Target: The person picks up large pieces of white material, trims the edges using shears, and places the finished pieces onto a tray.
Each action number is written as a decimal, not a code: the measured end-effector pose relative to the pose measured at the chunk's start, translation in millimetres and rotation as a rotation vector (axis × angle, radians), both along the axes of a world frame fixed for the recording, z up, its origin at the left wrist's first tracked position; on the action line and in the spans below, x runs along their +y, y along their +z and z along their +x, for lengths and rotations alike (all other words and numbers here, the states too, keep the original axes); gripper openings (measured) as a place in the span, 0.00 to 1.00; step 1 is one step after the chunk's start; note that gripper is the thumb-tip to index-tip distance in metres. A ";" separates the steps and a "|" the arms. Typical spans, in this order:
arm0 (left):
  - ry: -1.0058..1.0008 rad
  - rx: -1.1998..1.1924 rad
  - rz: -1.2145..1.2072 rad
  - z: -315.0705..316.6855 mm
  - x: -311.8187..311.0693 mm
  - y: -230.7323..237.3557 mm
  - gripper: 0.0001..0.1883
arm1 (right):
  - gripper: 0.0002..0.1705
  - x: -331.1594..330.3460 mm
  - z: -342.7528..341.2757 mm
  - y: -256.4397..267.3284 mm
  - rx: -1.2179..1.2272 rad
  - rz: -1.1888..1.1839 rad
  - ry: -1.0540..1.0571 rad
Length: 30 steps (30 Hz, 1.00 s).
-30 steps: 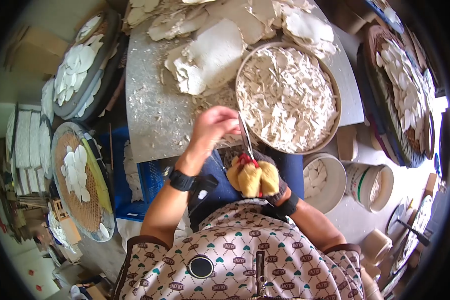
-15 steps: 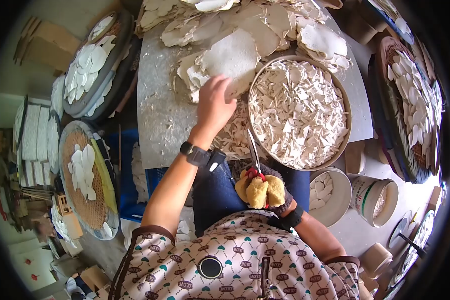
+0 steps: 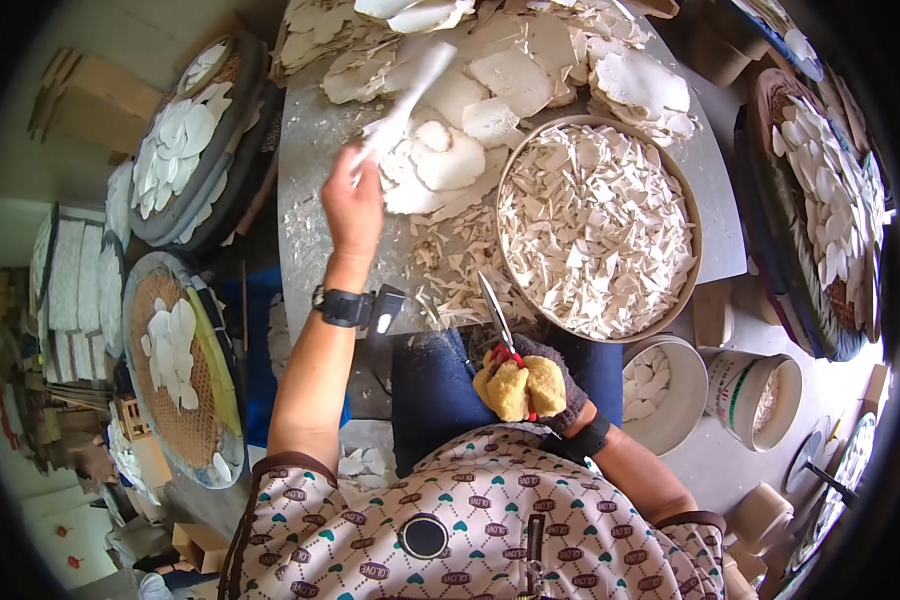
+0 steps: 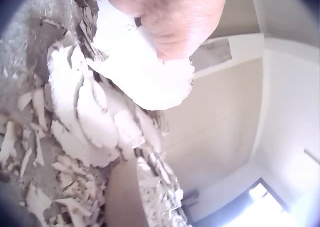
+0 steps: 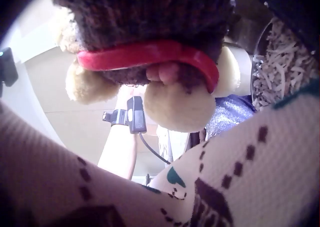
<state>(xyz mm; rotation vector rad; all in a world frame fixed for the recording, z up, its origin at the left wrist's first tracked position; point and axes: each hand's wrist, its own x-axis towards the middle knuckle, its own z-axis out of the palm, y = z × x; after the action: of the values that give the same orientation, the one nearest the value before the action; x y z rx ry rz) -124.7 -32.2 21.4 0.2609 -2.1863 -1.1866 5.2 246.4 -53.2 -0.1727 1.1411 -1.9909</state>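
Observation:
Over the metal table, the bare left hand (image 3: 354,208) pinches a thin white sheet (image 3: 405,105), seen nearly edge-on in the head view. The left wrist view shows the same sheet (image 4: 150,74) broad and pale under the left hand (image 4: 175,17). Other flat white pieces (image 3: 450,160) lie just right of that hand. The gloved right hand (image 3: 560,385), with yellow padded fingertips, grips red-handled scissors (image 3: 498,315) above the lap, blades pointing up toward the table. In the right wrist view a red handle loop (image 5: 150,54) runs across the dark glove.
A round pan (image 3: 698,240) full of white scraps stands on the table's right side. Stacked sheets (image 3: 640,80) lie along the far edge, loose scraps (image 3: 450,275) near the front edge. Buckets (image 3: 685,425) stand right of the legs; woven trays (image 3: 185,440) are at the left.
The left hand moved from the flat pieces out to the left and now holds a sheet; smaller pieces show where a large one lay. The right hand and scissors stayed near the lap.

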 end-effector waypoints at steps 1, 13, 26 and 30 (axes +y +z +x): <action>-0.094 0.068 0.209 5.5 -12.1 2.9 0.10 | 0.11 1.6 0.6 -2.1 -0.196 -0.124 -0.016; -0.196 -0.172 1.082 87.2 -17.1 -29.6 0.17 | 0.11 7.0 1.6 10.3 0.116 0.049 0.021; -0.321 -0.239 0.687 76.2 -23.4 -0.5 0.13 | 0.13 10.8 5.9 10.7 0.155 0.115 -0.002; -0.371 -0.090 0.668 84.4 -18.7 42.3 0.09 | 0.12 9.9 7.0 3.3 -0.003 0.003 -0.038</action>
<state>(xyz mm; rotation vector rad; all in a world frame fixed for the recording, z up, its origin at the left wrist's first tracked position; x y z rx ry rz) -40.3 -50.9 63.8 0.1846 -1.8878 -2.1367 12.2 256.4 -49.9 -0.1471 1.1533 -2.0221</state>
